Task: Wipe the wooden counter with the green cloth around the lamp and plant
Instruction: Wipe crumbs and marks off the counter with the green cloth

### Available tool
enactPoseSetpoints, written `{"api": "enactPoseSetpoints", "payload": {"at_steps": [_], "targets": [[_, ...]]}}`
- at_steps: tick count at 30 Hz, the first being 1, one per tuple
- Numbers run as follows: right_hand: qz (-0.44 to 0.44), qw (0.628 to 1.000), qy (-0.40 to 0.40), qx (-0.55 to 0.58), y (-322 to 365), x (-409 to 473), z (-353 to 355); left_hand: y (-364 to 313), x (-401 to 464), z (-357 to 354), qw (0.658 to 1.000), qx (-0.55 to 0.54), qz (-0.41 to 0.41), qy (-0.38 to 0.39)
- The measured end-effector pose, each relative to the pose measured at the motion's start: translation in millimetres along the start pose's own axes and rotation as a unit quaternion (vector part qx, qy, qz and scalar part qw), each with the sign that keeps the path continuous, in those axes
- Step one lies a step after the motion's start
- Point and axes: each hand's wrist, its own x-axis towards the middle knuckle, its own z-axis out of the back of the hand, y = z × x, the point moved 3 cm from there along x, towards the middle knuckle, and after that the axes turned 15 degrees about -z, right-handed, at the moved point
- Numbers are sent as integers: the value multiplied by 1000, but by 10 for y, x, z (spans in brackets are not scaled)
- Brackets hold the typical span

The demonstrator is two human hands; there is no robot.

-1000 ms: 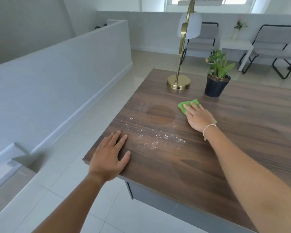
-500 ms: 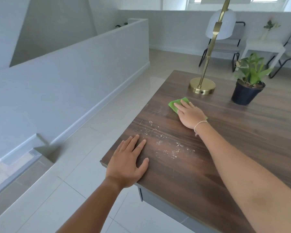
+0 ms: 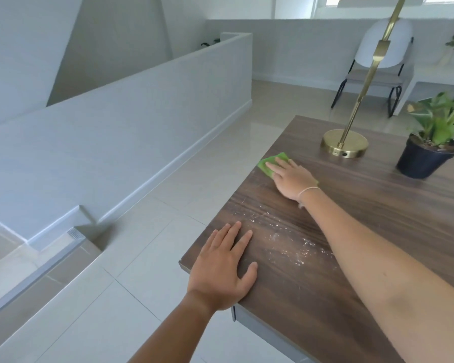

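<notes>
My right hand (image 3: 292, 178) lies flat on the green cloth (image 3: 269, 162), pressing it onto the wooden counter (image 3: 378, 218) close to the counter's left edge. The gold lamp (image 3: 345, 145) stands just beyond the cloth to the right, and the potted plant (image 3: 427, 153) in a black pot is further right. Near the front left corner my left hand (image 3: 220, 265) rests palm down on the wood with fingers spread. White specks (image 3: 286, 239) are scattered on the wood between my two hands.
The counter's left edge drops to a pale tiled floor (image 3: 168, 205). A low white partition wall (image 3: 142, 121) runs along the left. Black-framed chairs (image 3: 372, 74) and a white side table (image 3: 430, 77) stand beyond the counter.
My right hand has slid the cloth leftward across the counter, from in front of the plant to near the left edge. The view has turned left. My left hand stays planted.
</notes>
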Motion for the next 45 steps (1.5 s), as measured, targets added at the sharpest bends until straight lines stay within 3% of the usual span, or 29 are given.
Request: {"api": "enactPoseSetpoints", "payload": {"at_steps": [3, 5, 8, 11, 15, 18, 21, 24, 26, 28, 31, 37, 45], "targets": [[120, 993, 21, 2, 144, -422, -98, -16, -1, -3, 1000, 0, -4, 3], [147, 989, 22, 11, -81, -580, -62, -16, -3, -3, 1000, -3, -3, 3], [63, 998, 24, 0, -332, -310, 55, -7, 3, -12, 1000, -5, -4, -8], [-12, 1000, 10, -1, -57, -44, 42, -7, 4, -22, 1000, -3, -2, -9], [139, 990, 24, -8, 376, -432, -142, 3, -2, -28, 1000, 8, -2, -2], [170, 985, 31, 27, 78, -662, -99, -9, -9, -37, 1000, 9, -4, 3], [72, 997, 24, 9, -216, -274, 33, -14, -1, -28, 1000, 3, -3, -12], [-26, 999, 25, 1, -59, 102, 39, -18, -11, -24, 1000, 3, -7, -8], [-8, 1000, 18, -1, 219, 157, -9, -8, -4, -17, 1000, 2, -6, -8], [65, 997, 31, -1, 446, -20, -72, 15, 0, -29, 1000, 5, -8, -6], [124, 991, 36, 16, 349, -359, -132, 31, -14, -39, 1000, 9, -5, -2], [-115, 992, -40, 37, -999, -565, 144, 45, -16, -65, 1000, 12, -5, 3], [-355, 930, -95, 27, -2350, -1545, 278, -11, -14, -31, 1000, 4, -2, -5]]}}
